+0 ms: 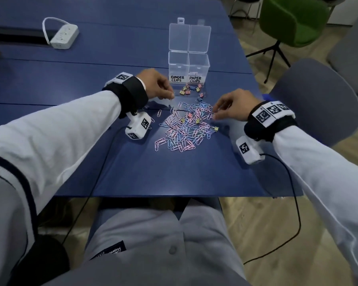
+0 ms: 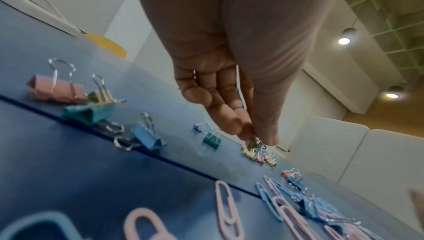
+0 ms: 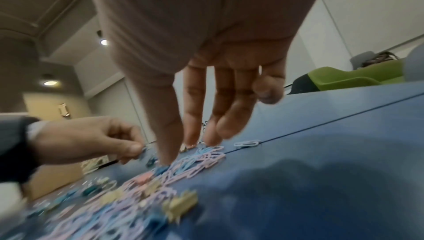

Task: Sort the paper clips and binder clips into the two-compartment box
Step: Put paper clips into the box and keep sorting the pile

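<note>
The left hand (image 1: 155, 84) is held low over the counter (image 1: 112, 162), its fingers curled and its thumb and fingertips (image 2: 243, 133) pinched together on a small binder clip (image 2: 252, 143), as the left wrist view shows. The right hand (image 1: 234, 105) is lowered onto the right side of the paper clips (image 1: 184, 129), its fingers (image 3: 195, 109) nearly straight and spread, the tips touching the pile; nothing is seen gripped in it.

The pile of pink and blue paper clips, with a few binder clips mixed in, is spread over the middle of the counter, between the two hands. A small cluster of binder clips (image 1: 189, 90) is gathered just in front of the two-compartment box (image 1: 189, 68). The clear box stands toward the far right edge of the counter, its lid (image 1: 189, 38) thrown open and upright behind it. The left compartment is labelled BINDER CLIPS, the right one PAPER CLIPS. Something pale pink is seen through the wall of the right compartment; the contents of the left one cannot be told.

A white power strip (image 1: 64, 37) lies near the far left corner.
</note>
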A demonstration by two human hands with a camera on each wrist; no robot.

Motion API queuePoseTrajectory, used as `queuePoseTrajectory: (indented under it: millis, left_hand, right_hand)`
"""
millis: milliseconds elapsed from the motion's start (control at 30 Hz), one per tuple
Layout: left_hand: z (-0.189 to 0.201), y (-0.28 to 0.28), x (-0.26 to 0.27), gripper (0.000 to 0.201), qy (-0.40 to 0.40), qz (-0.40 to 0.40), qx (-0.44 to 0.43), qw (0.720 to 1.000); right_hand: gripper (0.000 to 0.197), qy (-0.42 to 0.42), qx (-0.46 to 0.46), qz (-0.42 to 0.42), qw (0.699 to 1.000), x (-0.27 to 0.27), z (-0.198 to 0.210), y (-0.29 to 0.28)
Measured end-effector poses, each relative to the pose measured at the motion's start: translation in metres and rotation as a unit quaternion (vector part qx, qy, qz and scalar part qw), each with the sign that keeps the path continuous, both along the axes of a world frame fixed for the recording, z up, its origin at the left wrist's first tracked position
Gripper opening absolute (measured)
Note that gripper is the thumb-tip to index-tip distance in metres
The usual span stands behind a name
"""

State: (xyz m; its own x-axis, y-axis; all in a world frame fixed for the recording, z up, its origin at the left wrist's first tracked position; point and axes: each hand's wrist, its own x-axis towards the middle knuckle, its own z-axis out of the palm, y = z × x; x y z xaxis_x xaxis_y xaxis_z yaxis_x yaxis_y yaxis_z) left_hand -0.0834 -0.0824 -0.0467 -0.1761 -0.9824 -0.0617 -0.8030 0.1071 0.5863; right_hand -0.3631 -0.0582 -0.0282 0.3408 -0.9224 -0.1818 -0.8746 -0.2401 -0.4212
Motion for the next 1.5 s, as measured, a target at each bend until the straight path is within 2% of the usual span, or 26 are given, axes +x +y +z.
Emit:
queuePoseTrajectory:
  millis: [133,367,433,533,600,700,867,967,1100,1333,1500]
  left_hand:
    - [-0.004,-0.001,-0.004,0.016,-0.051,0.017,-0.036,0.998]
    - [0.000,-0.007,0.001,0.021,-0.159,0.040,-0.052,0.985]
    - [0.007,-0.005,-0.005,0.027,-0.185,0.023,-0.078,0.979]
    - [0.012,0.004,-0.026,0.025,-0.184,-0.061,-0.097,0.976]
    - [0.009,0.013,-0.041,0.022,-0.188,-0.131,-0.058,0.972]
    - [0.000,0.020,-0.057,0.026,-0.194,-0.182,-0.029,0.963]
    - [0.001,0.015,-0.062,0.030,-0.188,-0.174,-0.039,0.966]
    - [0.004,0.013,-0.060,0.035,-0.175,-0.181,-0.050,0.966]
    - [0.004,0.013,-0.066,0.041,-0.200,-0.214,-0.069,0.954]
    - [0.000,0.016,-0.075,0.024,-0.224,-0.236,-0.074,0.943]
    - [-0.002,0.015,-0.071,0.019,-0.193,-0.225,-0.079,0.952]
  right_hand:
    - [0.031,0.062,0.050,0.011,0.997,-0.006,-0.003,0.016]
    - [0.014,0.040,0.058,-0.004,0.998,-0.003,-0.007,0.016]
    - [0.016,0.039,0.063,-0.006,0.997,-0.001,-0.004,0.012]
    - [0.029,0.044,0.088,0.013,0.995,0.006,-0.003,0.009]
    - [0.036,0.043,0.106,0.031,0.993,0.013,-0.004,0.010]
    - [0.035,0.043,0.117,0.051,0.991,0.019,-0.007,0.011]
    - [0.020,0.006,0.113,0.036,0.993,0.011,-0.011,0.011]
    - [0.018,-0.011,0.121,0.034,0.992,0.006,-0.011,0.011]
    - [0.022,-0.036,0.108,0.011,0.993,0.003,-0.014,0.006]
    - [0.024,-0.059,0.108,0.004,0.992,-0.002,-0.024,0.001]
    - [0.025,-0.108,0.042,-0.036,0.993,-0.002,-0.017,-0.011]
